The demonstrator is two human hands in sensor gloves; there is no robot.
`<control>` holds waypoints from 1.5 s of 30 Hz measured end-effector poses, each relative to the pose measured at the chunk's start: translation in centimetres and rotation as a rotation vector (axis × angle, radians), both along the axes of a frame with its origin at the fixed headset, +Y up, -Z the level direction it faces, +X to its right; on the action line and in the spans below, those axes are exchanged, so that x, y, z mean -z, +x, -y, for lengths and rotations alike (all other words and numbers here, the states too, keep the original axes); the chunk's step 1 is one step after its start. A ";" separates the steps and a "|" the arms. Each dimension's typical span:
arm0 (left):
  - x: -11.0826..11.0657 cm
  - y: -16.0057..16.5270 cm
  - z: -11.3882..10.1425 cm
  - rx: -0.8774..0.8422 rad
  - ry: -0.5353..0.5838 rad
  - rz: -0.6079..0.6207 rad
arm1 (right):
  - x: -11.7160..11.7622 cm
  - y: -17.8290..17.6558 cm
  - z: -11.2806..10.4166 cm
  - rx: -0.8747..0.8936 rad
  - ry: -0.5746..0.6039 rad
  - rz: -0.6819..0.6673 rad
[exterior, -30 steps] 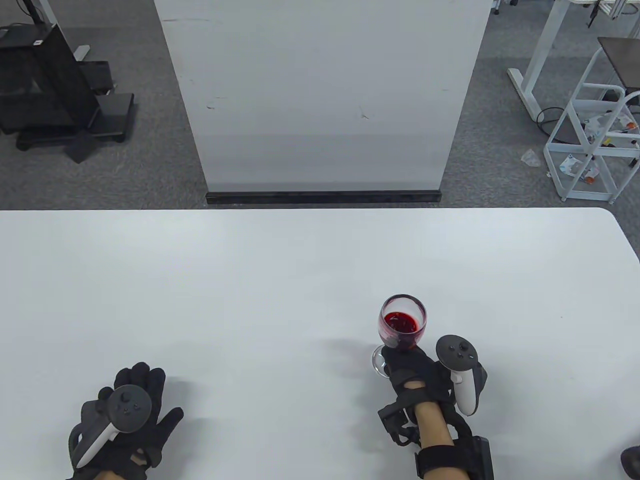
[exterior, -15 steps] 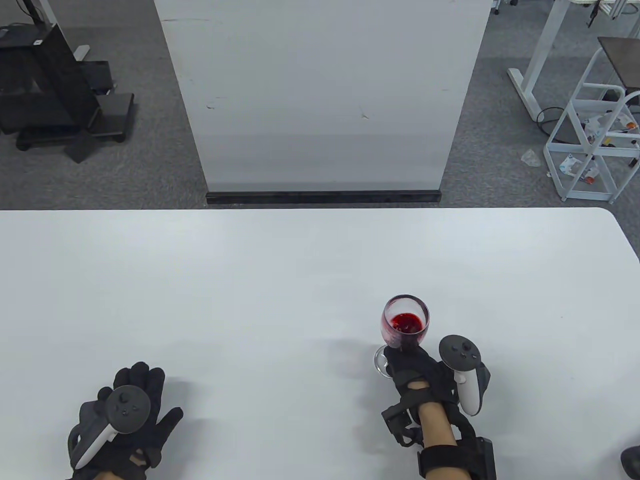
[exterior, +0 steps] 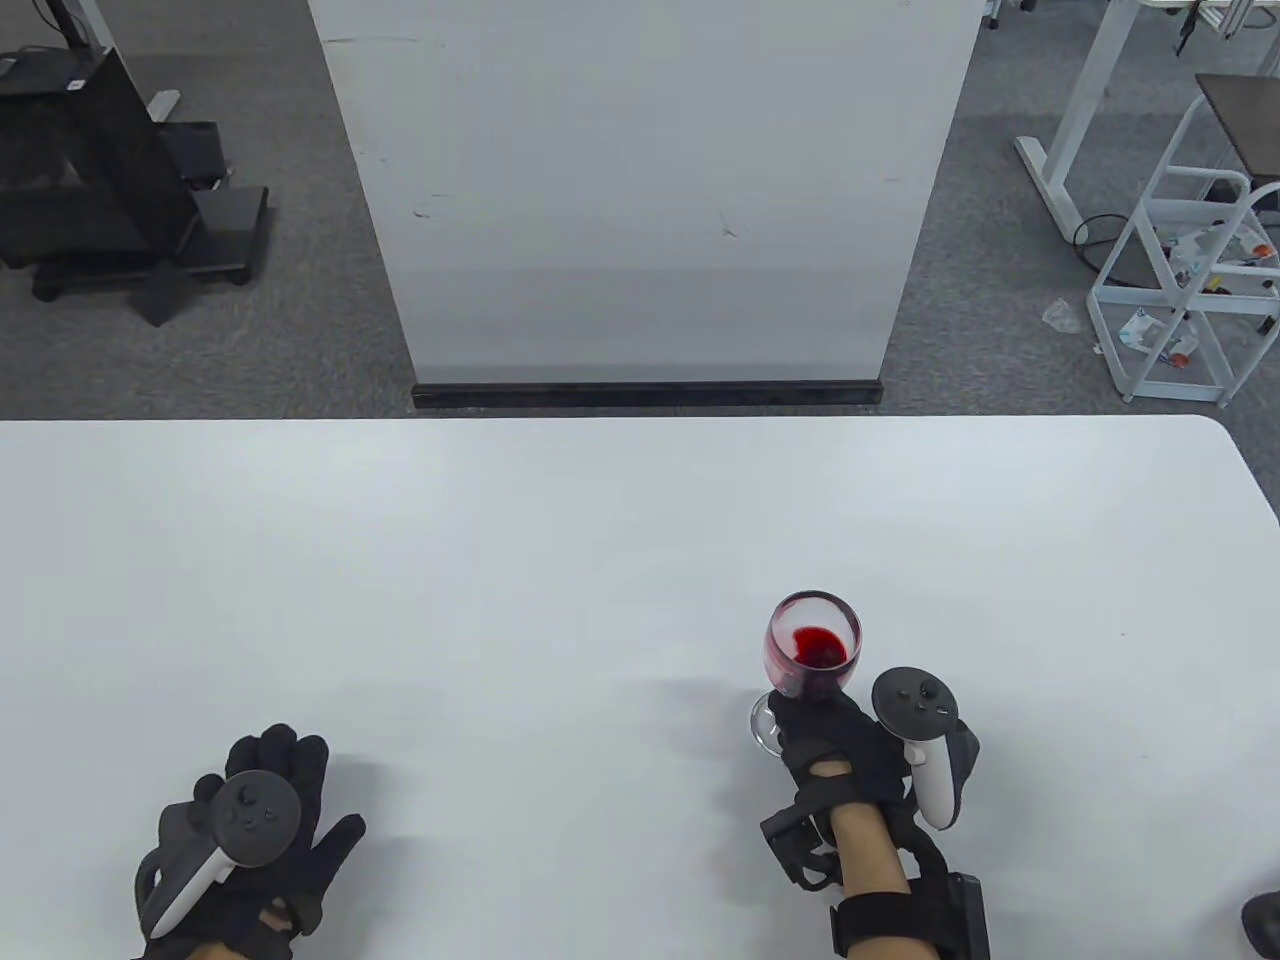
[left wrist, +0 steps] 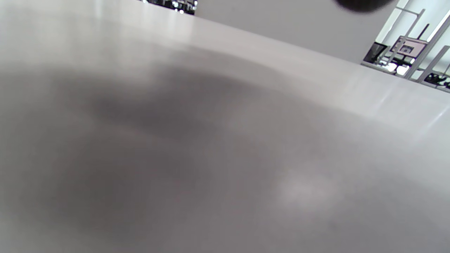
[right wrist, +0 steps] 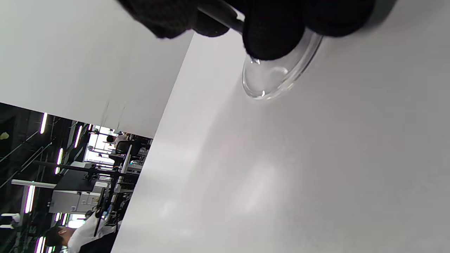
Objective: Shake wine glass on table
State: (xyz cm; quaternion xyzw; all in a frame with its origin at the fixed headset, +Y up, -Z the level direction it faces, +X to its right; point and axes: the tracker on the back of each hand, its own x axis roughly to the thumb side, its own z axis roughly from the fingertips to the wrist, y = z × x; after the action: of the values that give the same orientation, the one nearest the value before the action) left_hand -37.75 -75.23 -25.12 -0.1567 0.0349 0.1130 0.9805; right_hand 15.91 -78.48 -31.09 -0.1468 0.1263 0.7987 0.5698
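Wine glass (exterior: 812, 645) held at the stem by my right hand (exterior: 835, 745).
Red wine slopes inside the streaked bowl; my left hand (exterior: 255, 850) rests flat, fingers spread.

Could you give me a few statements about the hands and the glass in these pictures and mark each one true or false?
1. The right hand holds the wine glass. True.
2. The glass is empty. False: it holds red liquid.
3. The left hand touches the glass. False: it rests flat on the table, far from the glass.
4. The glass stands upside down. False: its mouth faces up.
5. The glass's foot is close above the table. True.
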 end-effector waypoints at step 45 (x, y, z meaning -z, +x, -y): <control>-0.1 0.0 -0.1 -0.006 0.006 0.003 | 0.3 0.9 -0.6 -0.038 -0.070 -0.105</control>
State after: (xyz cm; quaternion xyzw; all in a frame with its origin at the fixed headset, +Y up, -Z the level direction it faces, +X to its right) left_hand -37.72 -75.09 -25.02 -0.1542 0.0325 0.1161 0.9807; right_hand 16.78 -77.84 -31.40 -0.1269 0.1808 0.8110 0.5418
